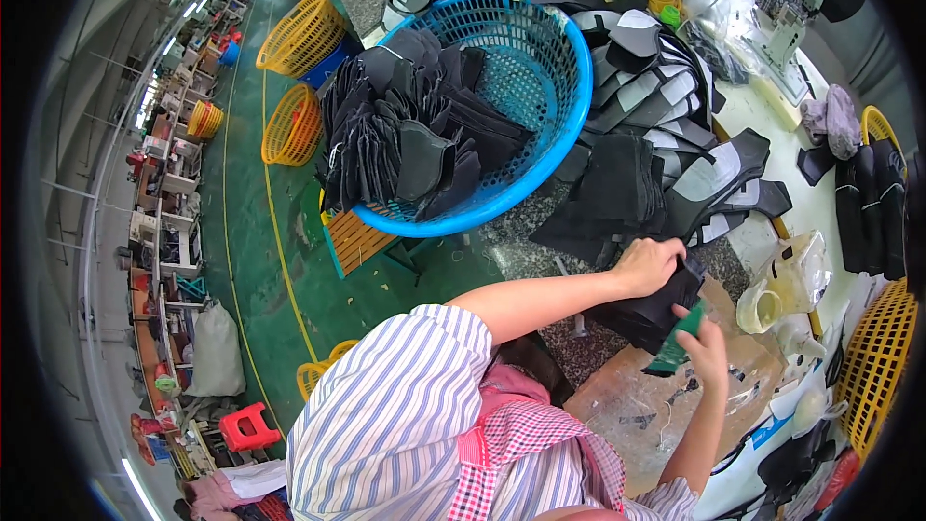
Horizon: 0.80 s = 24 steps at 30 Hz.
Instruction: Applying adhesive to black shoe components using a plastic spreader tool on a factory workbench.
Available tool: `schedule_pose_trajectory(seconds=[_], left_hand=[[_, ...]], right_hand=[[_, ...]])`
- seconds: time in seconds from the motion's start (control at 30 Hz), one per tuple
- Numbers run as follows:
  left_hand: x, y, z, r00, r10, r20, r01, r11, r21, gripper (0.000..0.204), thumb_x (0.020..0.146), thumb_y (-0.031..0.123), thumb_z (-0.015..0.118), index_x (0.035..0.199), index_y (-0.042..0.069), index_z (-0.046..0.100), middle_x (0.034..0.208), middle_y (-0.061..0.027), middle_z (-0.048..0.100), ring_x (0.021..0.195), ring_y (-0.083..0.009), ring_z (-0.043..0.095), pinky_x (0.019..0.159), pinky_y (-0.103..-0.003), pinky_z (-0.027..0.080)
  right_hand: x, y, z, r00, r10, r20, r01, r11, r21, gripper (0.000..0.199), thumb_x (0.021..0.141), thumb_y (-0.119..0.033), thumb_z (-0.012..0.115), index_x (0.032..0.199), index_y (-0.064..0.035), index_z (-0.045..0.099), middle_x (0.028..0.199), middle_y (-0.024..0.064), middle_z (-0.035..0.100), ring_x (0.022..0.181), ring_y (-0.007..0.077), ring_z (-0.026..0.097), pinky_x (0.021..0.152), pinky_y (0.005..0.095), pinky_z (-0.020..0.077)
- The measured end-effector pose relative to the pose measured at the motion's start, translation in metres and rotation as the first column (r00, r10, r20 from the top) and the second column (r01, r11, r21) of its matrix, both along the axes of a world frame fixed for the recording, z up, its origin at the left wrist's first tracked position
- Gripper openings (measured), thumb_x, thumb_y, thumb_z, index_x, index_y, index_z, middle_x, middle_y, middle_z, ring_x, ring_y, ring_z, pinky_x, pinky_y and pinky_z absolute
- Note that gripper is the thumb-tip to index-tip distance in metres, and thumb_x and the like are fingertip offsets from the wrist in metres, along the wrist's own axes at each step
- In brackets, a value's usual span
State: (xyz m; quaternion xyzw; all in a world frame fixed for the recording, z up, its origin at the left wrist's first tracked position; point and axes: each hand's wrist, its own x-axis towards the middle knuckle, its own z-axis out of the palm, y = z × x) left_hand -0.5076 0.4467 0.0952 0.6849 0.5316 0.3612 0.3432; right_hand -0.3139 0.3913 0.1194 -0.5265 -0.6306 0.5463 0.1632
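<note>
My left hand (pixel 648 266) reaches across and grips the top edge of a stack of black cut pieces (pixel 641 316), which lies over the table's edge. In my right hand (pixel 709 352) is a flat green tool (pixel 677 340), held against the side of that stack; its exact kind is not clear. Under my right forearm is a brown, stained board (pixel 627 415) with dark smears and scraps. Just beyond my left hand lies another pile of black pieces (pixel 617 183), beside overlapping black-and-grey cut pieces (pixel 709 178).
A large blue basket (pixel 569 125) heaped with black pieces (pixel 405 125) stands to the left. A cloudy tub with a yellowish rim (pixel 759 309) sits right of the board. Yellow baskets (pixel 876 357) stand at the right edge and on the green floor (pixel 246 260).
</note>
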Motion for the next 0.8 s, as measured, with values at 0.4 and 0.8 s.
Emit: schedule_pose_trajectory(seconds=[0.4, 0.8], left_hand=[[-0.028, 0.048, 0.014, 0.764, -0.611, 0.207, 0.636, 0.660, -0.400, 0.023, 0.075, 0.014, 0.051, 0.092, 0.001, 0.058, 0.088, -0.0134, 0.061, 0.083, -0.0240, 0.057, 0.076, -0.030, 0.043], [-0.014, 0.034, 0.013, 0.803, -0.488, -0.341, 0.328, 0.841, -0.431, 0.044, 0.059, 0.023, 0.069, 0.095, 0.001, 0.057, 0.086, -0.0188, 0.059, 0.084, -0.0330, 0.056, 0.074, -0.036, 0.044]], right_hand=[[0.049, -0.007, -0.019, 0.528, -0.703, -0.476, 0.776, 0.628, -0.067, 0.011, 0.078, -0.013, 0.055, 0.079, -0.0018, 0.054, 0.074, 0.0041, 0.058, 0.066, 0.0106, 0.054, 0.059, 0.0236, 0.0422], [0.007, 0.015, -0.010, 0.639, -0.537, -0.551, 0.656, 0.754, 0.025, 0.012, 0.080, -0.004, 0.053, 0.091, 0.0001, 0.056, 0.076, 0.0041, 0.058, 0.058, 0.0091, 0.054, 0.053, 0.0213, 0.0445]])
